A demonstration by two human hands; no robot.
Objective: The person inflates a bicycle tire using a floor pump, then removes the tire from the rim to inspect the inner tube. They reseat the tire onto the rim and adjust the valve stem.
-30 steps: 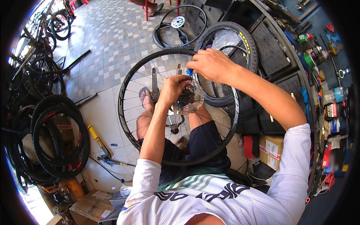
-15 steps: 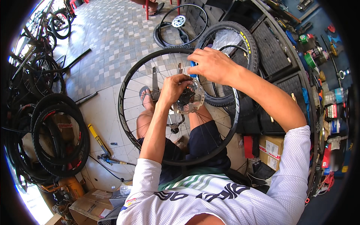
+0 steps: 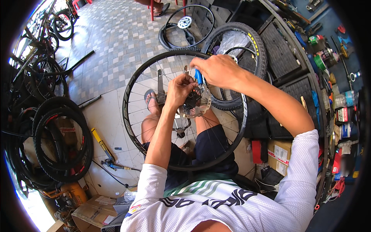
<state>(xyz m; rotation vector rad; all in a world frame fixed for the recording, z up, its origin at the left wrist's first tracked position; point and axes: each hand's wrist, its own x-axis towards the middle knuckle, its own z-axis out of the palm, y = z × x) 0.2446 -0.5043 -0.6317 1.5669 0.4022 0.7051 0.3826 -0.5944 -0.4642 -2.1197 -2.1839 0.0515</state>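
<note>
A bicycle wheel without a tire stands in front of me, across my legs. At its hub sits a silver disc brake rotor. My right hand is closed around the top of a blue-handled screwdriver, which points down at the rotor's upper edge. My left hand lies beside the hub, thumb and fingers pinched close to the tool's lower end. Whatever is between those fingertips is too small or hidden to make out.
Behind the wheel lean a knobby-tired wheel and a bare rim holding another rotor. Several tires are piled at left, near a yellow-handled tool. A workbench with drawers runs along the right. Another person's foot shows at the top.
My right hand has shifted slightly and its fingers are repositioned, so more of the blue handle shows. My left hand stays nearly in place at the hub.
</note>
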